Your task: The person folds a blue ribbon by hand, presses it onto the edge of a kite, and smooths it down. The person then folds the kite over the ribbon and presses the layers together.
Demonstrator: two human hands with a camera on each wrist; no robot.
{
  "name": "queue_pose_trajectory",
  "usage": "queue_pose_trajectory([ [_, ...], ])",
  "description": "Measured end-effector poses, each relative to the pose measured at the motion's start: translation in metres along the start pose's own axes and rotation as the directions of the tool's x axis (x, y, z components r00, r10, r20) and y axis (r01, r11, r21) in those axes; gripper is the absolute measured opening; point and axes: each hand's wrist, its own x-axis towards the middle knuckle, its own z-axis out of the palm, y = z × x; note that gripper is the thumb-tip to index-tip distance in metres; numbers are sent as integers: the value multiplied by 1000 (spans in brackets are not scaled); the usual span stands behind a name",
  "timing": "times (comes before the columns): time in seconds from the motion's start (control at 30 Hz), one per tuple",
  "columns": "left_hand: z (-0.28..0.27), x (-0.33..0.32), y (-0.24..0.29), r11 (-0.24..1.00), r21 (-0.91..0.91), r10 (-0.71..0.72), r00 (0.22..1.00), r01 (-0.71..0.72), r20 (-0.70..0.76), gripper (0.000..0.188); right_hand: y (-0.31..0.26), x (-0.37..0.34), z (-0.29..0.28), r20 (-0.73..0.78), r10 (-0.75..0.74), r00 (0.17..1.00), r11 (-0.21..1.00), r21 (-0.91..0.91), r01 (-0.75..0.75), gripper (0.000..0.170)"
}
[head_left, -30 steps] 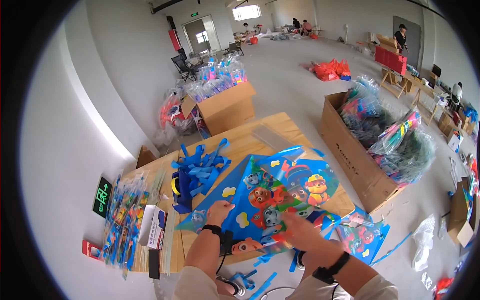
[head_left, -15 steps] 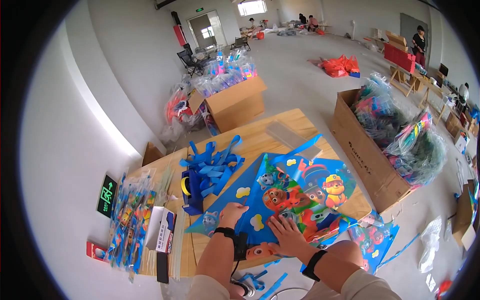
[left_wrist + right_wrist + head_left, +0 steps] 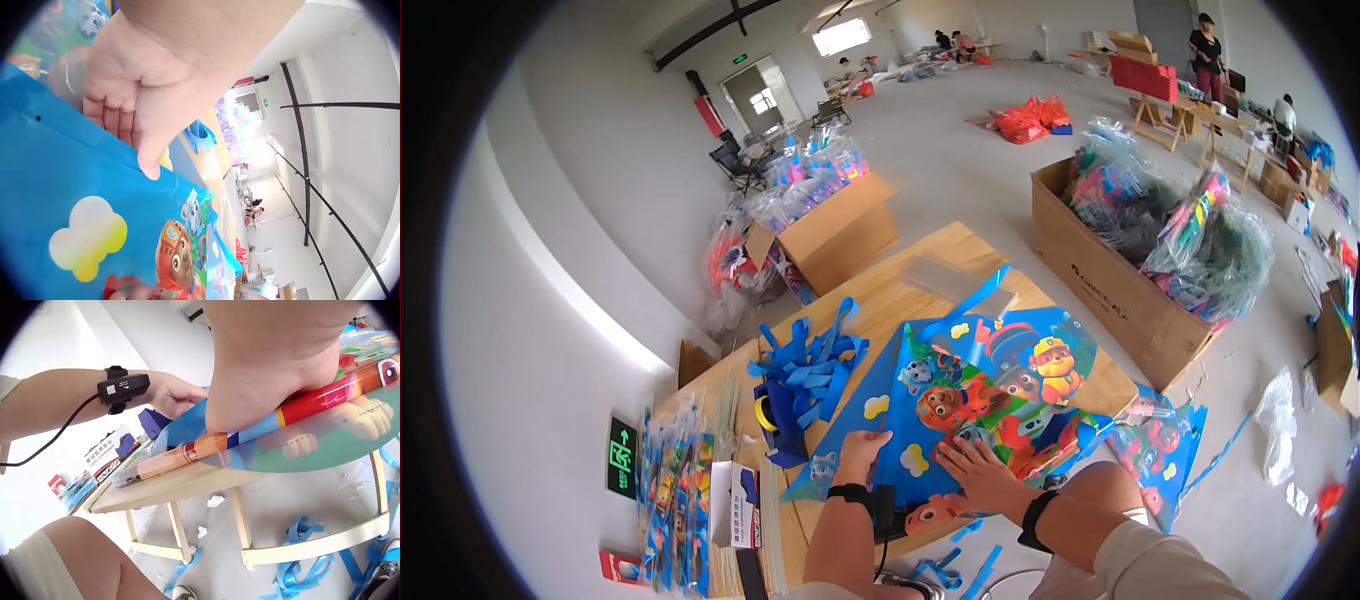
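A blue kite [image 3: 915, 430] printed with cartoon dogs and clouds lies spread and folded over the wooden table. At its left side my left hand [image 3: 862, 456] pinches a blue edge, the thumb over the sheet and the curled fingers behind it in the left wrist view. With fingers spread, my right hand [image 3: 980, 475] rests flat on the printed part near the front edge. In the right wrist view its heel presses beside a rolled, colourful edge [image 3: 256, 428] of the kite. A blue ribbon [image 3: 970, 298] lies across the far corner.
Left on the table [image 3: 935, 252] are blue ribbons [image 3: 815, 355], a tape dispenser [image 3: 778, 425], a tape box [image 3: 735, 505] and bagged bundles [image 3: 675, 510]. Cardboard boxes of bagged goods stand behind [image 3: 840, 235] and right [image 3: 1110, 285]. Another printed sheet [image 3: 1155, 455] hangs off the right side.
My right hand, blurred and farther right a second ago, has come left and settled flat on the kite. My left hand keeps its place at the blue edge. The head view has shifted.
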Motion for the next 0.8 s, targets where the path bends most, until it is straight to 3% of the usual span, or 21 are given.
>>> queue_pose_trajectory([
  [0.07,-2,-9,3,965,-257,-49,998,57,35,46,0,-2,0,0,0,1000,1000,-3,0,84],
  [0.1,-3,-14,5,965,-254,-49,998,57,38,46,-1,-2,-2,5,-3,1000,1000,-19,3,84],
  [0.17,-4,-21,8,861,-492,-127,991,127,33,44,0,-3,-4,12,-8,1000,999,-34,9,84],
  [0.2,-5,-23,6,861,-492,-129,991,128,31,44,0,-2,-4,28,-3,1000,999,-36,4,84],
  [0.27,-6,-25,-1,963,-268,-23,999,14,-30,42,-1,0,-3,43,-2,999,999,-35,3,84],
  [0.3,-6,-24,-6,963,-268,-24,999,14,-32,42,-1,0,-2,46,-2,999,1000,-31,3,85],
  [0.37,-3,-21,-13,989,-98,101,992,-108,-72,38,0,0,0,48,-4,999,1000,-28,5,85],
  [0.47,0,-17,-22,982,-52,180,981,-184,-67,34,0,0,1,48,-5,999,1000,-31,7,85],
  [0.8,2,-15,-19,988,-98,117,992,-120,-40,24,-1,2,1,71,1,997,999,-47,2,86],
])
